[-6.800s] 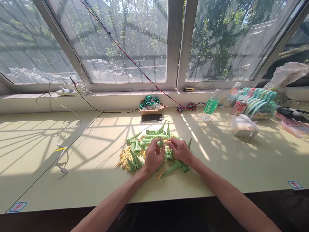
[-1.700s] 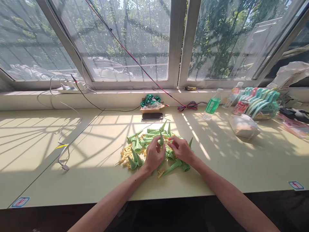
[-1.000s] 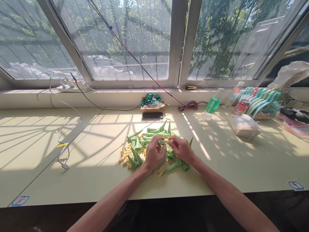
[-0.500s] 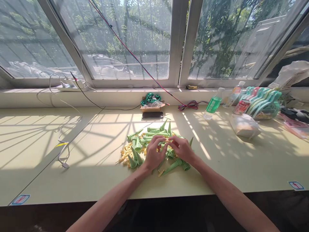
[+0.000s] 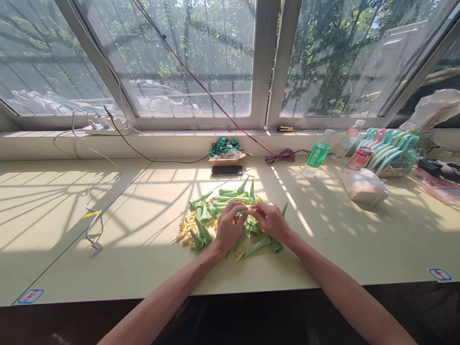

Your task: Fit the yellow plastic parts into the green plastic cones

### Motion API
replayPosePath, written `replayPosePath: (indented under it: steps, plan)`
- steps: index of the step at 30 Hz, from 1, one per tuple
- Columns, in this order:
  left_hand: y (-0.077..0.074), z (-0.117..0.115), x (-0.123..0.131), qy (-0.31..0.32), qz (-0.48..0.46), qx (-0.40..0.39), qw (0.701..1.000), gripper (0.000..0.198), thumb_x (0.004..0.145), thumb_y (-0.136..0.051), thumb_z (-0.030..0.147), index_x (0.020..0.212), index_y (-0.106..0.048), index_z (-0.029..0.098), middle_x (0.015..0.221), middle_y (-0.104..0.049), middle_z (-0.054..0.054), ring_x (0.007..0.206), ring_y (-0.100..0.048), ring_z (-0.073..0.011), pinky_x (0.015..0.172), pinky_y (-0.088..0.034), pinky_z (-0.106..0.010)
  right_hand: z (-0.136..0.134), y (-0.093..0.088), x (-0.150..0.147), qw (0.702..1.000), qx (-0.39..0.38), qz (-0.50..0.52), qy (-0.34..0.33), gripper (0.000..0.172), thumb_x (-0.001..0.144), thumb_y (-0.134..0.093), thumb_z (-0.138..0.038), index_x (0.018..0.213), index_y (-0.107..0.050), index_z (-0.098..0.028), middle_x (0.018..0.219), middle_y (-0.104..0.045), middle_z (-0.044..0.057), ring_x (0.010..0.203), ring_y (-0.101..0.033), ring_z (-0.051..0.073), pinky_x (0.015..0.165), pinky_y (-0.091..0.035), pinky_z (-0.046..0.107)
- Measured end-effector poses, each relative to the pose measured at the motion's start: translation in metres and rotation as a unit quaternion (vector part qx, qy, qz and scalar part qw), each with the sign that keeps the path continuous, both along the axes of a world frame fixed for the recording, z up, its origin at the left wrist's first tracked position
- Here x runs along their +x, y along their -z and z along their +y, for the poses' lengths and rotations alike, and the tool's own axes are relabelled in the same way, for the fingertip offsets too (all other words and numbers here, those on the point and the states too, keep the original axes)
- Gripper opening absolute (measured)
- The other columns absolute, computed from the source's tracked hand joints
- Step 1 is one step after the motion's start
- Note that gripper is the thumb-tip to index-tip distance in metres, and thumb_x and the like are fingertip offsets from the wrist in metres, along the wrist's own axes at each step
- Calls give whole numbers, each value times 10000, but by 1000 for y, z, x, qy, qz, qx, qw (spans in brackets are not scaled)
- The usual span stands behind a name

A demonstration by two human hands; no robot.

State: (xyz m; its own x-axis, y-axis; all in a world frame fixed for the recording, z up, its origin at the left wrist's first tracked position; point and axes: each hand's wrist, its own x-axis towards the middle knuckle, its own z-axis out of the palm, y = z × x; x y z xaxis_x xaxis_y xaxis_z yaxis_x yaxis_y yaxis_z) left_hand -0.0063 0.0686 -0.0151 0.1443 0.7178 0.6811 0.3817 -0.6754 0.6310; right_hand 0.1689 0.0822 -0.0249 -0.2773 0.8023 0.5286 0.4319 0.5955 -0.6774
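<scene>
My left hand (image 5: pixel 231 226) and my right hand (image 5: pixel 270 219) meet fingertip to fingertip over a pile on the table. Both are closed in a pinch around a small yellow piece (image 5: pixel 250 209), mostly covered by the fingers, so its exact shape is hard to make out. Beneath and around them lie several green cones (image 5: pixel 205 212), some standing point up, others on their sides. Left of my left hand is a heap of small yellow pieces (image 5: pixel 187 227). One more green cone (image 5: pixel 257 247) lies by my right wrist, with a yellow piece (image 5: pixel 239 257) at its tip.
Behind the pile sit a black phone (image 5: pixel 227 171) and a small cardboard box (image 5: pixel 226 162) holding green material. To the right stand a green-labelled bottle (image 5: pixel 318 154), a red can (image 5: pixel 360 158) and a white packet (image 5: pixel 364 186). A white cable (image 5: pixel 94 220) lies on the left.
The two hands stay in nearly the same place, with only a slight shift of the fingers around the small yellow piece. The pile looks unchanged.
</scene>
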Motion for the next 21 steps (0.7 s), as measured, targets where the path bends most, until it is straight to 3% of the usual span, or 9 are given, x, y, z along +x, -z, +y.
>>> replayPosePath:
  steps: [21]
  plan:
    - [4, 1, -1, 3, 22, 15, 1000, 111, 950, -537, 181, 918, -643, 191, 907, -617, -40, 776, -606, -123, 558, -491, -203, 0, -1, 1, 1000, -20, -12, -1, 189, 955, -555, -351, 927, -655, -194, 627, -589, -25, 556, -472, 114, 572, -399, 229]
